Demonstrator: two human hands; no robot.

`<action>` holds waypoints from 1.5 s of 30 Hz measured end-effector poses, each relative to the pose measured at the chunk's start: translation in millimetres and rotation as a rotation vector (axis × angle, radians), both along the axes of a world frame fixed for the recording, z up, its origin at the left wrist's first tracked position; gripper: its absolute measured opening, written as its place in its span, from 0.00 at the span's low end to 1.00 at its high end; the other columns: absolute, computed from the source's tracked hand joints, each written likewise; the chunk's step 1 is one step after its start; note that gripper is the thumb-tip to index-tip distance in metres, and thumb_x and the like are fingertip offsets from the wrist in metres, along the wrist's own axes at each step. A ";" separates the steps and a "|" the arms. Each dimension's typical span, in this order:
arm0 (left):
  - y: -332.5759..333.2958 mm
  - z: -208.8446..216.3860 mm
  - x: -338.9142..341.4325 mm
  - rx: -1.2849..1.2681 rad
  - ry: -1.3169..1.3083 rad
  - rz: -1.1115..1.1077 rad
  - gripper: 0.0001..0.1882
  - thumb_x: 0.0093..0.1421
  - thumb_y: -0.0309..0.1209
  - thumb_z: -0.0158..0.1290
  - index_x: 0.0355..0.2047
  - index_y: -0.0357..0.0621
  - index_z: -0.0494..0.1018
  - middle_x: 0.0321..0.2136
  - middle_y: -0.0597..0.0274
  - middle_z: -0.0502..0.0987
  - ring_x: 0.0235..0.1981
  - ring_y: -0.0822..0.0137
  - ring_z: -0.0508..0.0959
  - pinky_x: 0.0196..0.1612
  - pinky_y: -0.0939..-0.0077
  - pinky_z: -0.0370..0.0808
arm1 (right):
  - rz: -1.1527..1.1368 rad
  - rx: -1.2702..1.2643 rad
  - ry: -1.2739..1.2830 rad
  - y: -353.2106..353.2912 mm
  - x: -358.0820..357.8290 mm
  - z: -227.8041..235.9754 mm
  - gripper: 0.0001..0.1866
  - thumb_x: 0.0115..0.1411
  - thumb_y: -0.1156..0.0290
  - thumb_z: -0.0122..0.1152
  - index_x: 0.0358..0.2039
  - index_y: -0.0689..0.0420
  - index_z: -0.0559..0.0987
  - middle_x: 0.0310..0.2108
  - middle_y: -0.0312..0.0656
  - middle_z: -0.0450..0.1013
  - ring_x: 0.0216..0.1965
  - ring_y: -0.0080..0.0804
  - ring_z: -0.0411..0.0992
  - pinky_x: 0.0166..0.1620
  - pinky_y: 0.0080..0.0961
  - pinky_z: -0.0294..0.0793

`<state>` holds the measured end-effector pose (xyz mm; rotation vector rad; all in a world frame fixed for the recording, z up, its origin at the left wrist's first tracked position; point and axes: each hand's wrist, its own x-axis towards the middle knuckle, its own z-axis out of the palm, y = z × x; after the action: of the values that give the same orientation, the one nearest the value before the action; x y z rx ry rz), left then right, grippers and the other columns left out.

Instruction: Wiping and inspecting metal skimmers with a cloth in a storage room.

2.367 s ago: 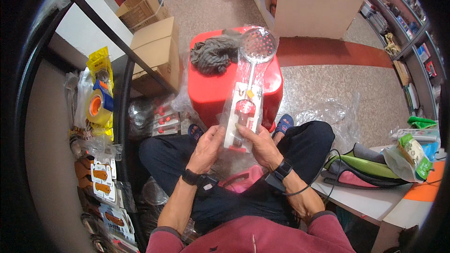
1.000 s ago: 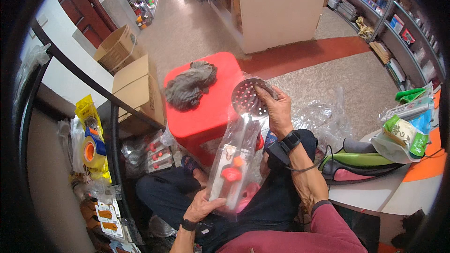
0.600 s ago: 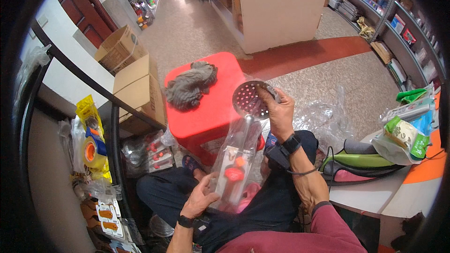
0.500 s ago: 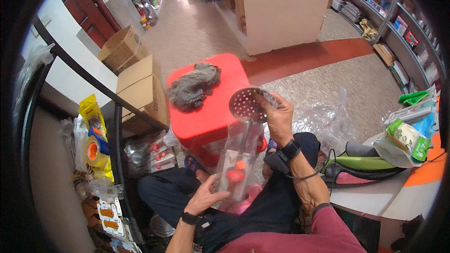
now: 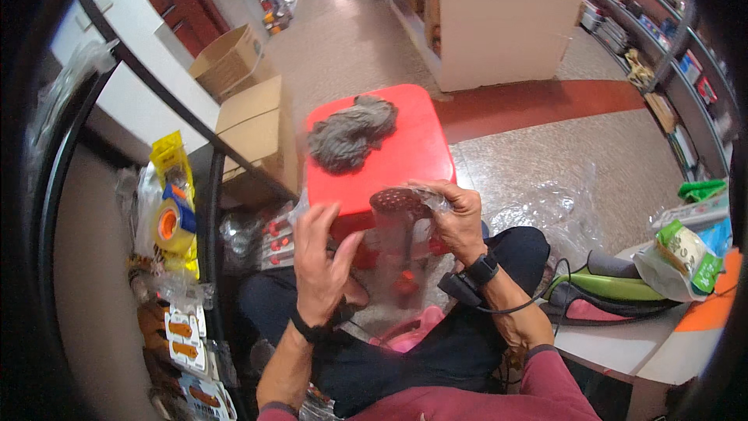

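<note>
Speckled shop floor; both hands, left and right, grip crinkly clear bag around perforated round skimmer.

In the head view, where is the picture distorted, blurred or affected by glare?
Head view: straight edges such as the black rail bend toward the dark round rim; the left hand is slightly motion-blurred; the clear plastic bag around the perforated ladle catches soft glare, veiling the red stool behind it.
</note>
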<state>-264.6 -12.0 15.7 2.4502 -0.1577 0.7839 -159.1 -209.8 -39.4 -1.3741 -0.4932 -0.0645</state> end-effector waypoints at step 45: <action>35.1 1.1 -134.4 -1.077 0.734 -0.320 0.29 0.58 0.35 0.65 0.56 0.37 0.68 0.45 0.65 0.77 0.46 0.77 0.73 0.51 0.78 0.71 | -0.109 0.077 -0.151 68.5 -17.2 110.9 0.15 0.67 0.78 0.53 0.53 0.65 0.78 0.47 0.43 0.78 0.43 0.26 0.77 0.48 0.21 0.76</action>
<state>-399.0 23.1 16.8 1.4649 0.1298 -0.2061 -176.3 -141.3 71.4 -1.3261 -0.5355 -0.2751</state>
